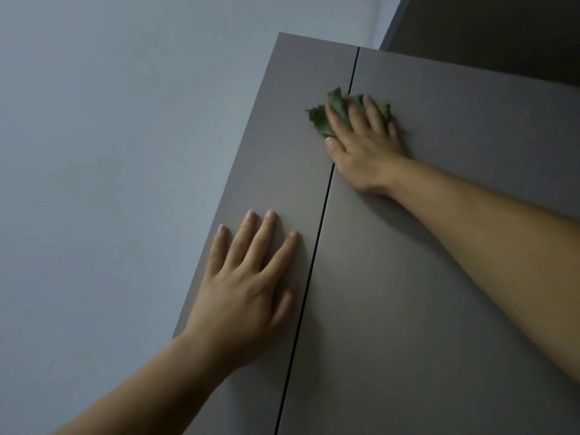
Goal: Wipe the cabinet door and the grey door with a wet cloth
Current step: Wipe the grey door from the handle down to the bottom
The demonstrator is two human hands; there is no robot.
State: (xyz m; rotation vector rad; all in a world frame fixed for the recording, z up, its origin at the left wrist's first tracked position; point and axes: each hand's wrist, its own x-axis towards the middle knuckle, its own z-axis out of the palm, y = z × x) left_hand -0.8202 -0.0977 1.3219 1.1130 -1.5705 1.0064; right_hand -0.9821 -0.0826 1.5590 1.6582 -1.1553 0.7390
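**Q:** What filled the frame?

**A:** Two flat, matte grey-brown cabinet door panels, seen at a tilt. The narrower left door panel and the wider right door panel were parted by a thin dark vertical gap running from about twelve o'clock down toward six. A pale blue-grey wall covered everything toward nine o'clock. A darker brown surface sat in the corner at one o'clock; what it belonged to was hard to tell in the dim light.

**Q:** Where was the cloth?

**A:** A crumpled green cloth lay against the doors at about twelve o'clock, straddling the gap, so part touched each panel. The right hand pressed flat on it, fingers slightly spread over the fabric rather than gripping it, thumb out toward the gap. Its bare forearm stretched away toward four o'clock.

**Q:** And the other hand?

**A:** The left hand lay palm-down on the left door panel at about seven o'clock, well apart from the cloth. Its fingers were apart and straight, holding nothing, with the index fingertip just beside the gap.
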